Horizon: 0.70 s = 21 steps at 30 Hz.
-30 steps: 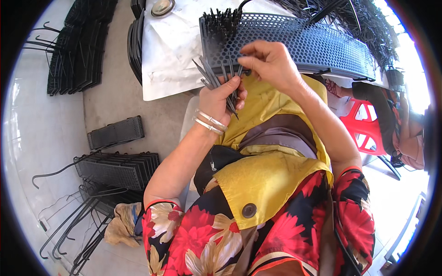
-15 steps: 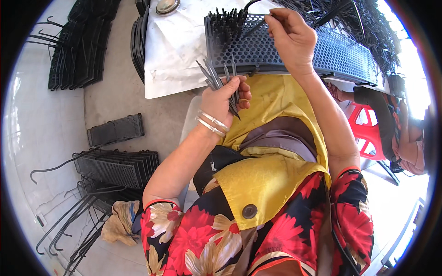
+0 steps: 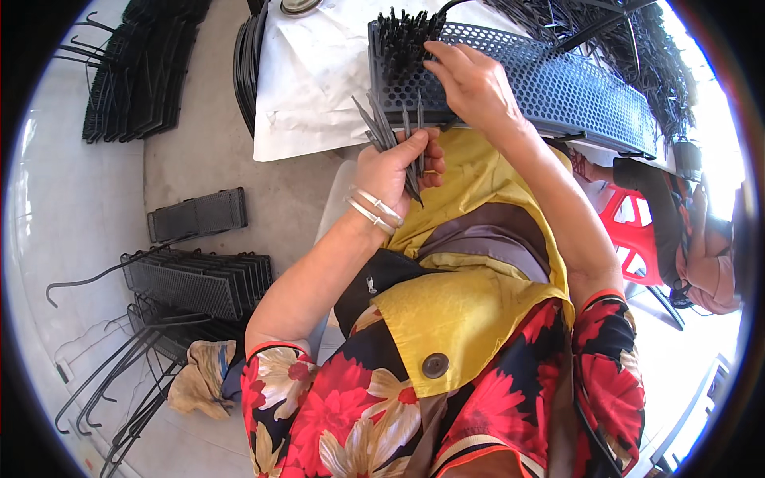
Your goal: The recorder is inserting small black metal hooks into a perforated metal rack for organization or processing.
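My left hand [image 3: 392, 169] is closed round a small bundle of thin dark grey pointed strips [image 3: 379, 126], their tips fanning upward. Above it lies a long black perforated metal rack [image 3: 542, 86] with rows of round holes. At its left end a dense cluster of black strips [image 3: 405, 40] stands upright in the holes. My right hand [image 3: 476, 86] reaches over the rack, thumb and fingers pinched together at the right edge of that cluster. What sits between those fingertips is too small and dark to make out.
Loose black strips [image 3: 653, 72] are heaped behind the rack on the white-covered table [image 3: 307, 88]. Stacked black racks with long hooks [image 3: 191, 283] stand on the floor at left, beside a tan cloth [image 3: 203, 378]. At right, another person sits near a red stool [image 3: 633, 231].
My right hand has moved left and down, to the edge of the upright cluster. The dark strip it held is no longer distinct. My left hand has shifted slightly right, still holding its bundle.
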Available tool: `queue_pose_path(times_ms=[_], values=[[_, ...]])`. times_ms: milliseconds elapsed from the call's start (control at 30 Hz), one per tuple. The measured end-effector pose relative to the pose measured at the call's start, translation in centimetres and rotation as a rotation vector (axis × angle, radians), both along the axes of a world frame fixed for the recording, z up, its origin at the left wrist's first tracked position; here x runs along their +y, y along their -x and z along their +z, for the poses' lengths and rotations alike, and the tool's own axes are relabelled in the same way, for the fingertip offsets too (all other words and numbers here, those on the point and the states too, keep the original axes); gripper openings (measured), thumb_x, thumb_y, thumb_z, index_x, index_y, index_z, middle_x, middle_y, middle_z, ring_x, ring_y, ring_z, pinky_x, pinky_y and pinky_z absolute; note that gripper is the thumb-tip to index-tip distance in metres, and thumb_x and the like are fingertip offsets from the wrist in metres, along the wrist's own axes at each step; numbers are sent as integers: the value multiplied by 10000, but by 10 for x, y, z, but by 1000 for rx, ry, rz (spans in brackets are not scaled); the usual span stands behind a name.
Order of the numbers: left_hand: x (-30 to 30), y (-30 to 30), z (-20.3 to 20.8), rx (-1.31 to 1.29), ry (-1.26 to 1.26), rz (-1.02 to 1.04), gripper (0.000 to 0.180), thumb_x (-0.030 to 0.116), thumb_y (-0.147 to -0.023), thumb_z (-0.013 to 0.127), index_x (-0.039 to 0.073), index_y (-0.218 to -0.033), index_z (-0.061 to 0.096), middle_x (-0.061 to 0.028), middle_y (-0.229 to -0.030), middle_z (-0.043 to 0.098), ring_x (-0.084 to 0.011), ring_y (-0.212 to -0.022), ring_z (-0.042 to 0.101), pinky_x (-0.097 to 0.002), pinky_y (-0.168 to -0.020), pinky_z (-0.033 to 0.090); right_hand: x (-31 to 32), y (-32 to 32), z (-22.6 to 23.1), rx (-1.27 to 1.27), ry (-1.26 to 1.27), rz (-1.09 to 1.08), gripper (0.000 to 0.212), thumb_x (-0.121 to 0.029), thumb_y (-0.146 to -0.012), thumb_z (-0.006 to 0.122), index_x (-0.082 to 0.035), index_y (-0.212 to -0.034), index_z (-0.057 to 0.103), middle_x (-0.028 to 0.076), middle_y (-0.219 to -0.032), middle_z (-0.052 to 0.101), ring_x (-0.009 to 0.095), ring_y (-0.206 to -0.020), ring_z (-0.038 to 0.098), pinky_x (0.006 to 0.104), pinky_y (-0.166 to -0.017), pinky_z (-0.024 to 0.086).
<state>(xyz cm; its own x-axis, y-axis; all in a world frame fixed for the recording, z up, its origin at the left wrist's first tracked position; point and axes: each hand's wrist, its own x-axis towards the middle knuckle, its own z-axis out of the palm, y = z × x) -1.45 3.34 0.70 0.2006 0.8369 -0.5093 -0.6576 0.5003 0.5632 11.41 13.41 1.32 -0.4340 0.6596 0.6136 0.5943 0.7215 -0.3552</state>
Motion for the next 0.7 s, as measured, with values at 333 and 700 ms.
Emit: queue_pose_path(times_ms=[333, 700], values=[[2, 1, -5, -22, -65, 38, 199, 144, -833, 512, -41, -902, 540, -116, -751, 570, -200, -634, 573, -293, -533, 492, -29, -7, 22, 595, 817, -49, 154, -49, -734, 599, 24, -867, 573, 32, -629, 574, 54, -499, 496, 181, -438, 398], [1, 1, -5, -19, -32, -11, 217, 148, -833, 505, -42, -931, 539, -120, -793, 581, -208, -683, 589, -304, -586, 507, 3, 3, 15, 435, -24, -142, 165, -34, -736, 630, -20, -889, 570, 45, -720, 621, 70, -620, 590, 181, -553, 463]])
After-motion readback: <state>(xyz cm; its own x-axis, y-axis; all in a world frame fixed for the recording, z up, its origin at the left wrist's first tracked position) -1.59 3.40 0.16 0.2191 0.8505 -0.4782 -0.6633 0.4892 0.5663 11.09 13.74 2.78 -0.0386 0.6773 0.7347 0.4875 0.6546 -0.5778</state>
